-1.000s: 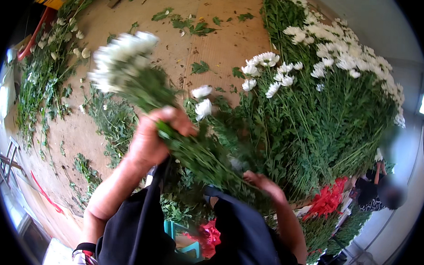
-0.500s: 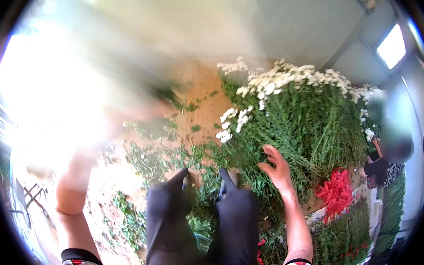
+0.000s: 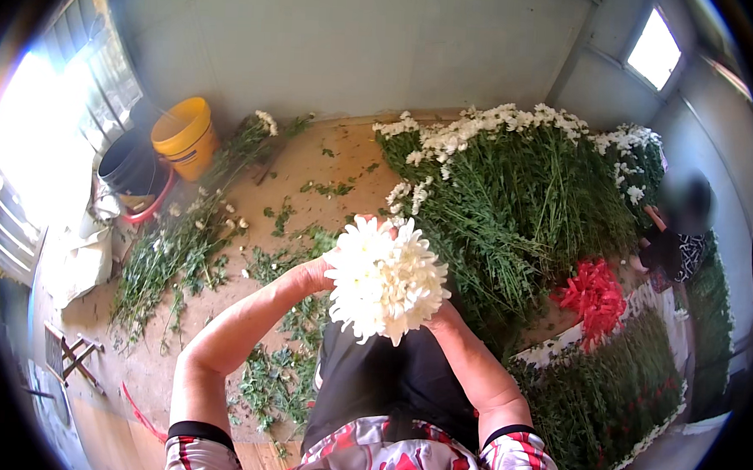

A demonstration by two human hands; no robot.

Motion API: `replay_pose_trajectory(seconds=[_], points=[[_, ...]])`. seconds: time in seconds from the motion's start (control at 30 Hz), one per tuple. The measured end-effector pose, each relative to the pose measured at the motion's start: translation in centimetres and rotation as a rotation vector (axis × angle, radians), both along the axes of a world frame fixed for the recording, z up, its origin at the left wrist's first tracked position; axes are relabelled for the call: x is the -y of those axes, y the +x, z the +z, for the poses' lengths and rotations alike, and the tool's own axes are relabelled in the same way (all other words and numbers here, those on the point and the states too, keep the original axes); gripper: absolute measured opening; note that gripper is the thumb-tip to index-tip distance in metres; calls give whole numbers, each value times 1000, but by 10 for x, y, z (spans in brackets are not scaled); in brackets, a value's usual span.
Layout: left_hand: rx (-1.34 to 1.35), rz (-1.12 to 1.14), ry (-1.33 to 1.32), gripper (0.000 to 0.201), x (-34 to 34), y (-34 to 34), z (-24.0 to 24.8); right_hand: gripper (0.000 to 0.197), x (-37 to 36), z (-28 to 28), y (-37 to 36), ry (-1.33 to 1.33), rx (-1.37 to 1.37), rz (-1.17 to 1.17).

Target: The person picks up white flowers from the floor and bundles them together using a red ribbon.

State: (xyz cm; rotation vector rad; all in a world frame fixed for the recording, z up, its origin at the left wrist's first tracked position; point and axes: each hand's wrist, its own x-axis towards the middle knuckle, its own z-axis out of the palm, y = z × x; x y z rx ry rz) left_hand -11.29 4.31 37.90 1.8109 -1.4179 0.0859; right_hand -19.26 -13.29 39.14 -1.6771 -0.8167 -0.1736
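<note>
A bunch of white chrysanthemums (image 3: 387, 279) is raised in front of me, blooms facing up and stems hidden beneath them. My left hand (image 3: 318, 273) closes on the bunch from its left side, mostly covered by petals. From the lower right comes my right hand (image 3: 442, 313), also closed on the bunch, its fingers out of sight behind the blooms. A few fingertips show at the top edge of the flowers, and I cannot tell which hand they belong to.
A large pile of long-stemmed white chrysanthemums (image 3: 530, 191) lies to the right, near red ribbons (image 3: 594, 299). Buckets, one yellow (image 3: 185, 138), stand at far left above loose stems (image 3: 174, 251). A folding stool (image 3: 73, 356) is lower left. Another person (image 3: 679, 240) sits far right.
Both hands have come together in front of me around a bunch of white chrysanthemums. Before, my left hand was blurred at the left and my right hand was open by the pile.
</note>
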Motion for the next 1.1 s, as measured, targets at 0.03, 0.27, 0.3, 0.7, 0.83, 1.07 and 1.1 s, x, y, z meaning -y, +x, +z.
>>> replay_pose_trajectory(seconds=[0.03,0.27,0.3,0.7,0.83,1.07,1.1], points=[[14,18,4,49,-5,2,-7,67,-4,-4,-6,262,-295,116],[-195,380,-104,80,-5,-33,-6,36,-5,30,-25,555,-520,14],[-176,459,-77,83,-1,-40,-6,30,-2,30,-26,526,-386,-53],[-249,294,624,55,31,-112,0,72,96,-21,-133,568,-762,-347],[-250,247,706,55,40,-117,-13,46,200,-73,-154,181,-747,-863],[-168,294,579,67,58,-121,-12,88,167,-29,-126,261,-389,-591],[-148,302,570,67,62,-122,-13,85,170,-26,-128,260,-492,-627]])
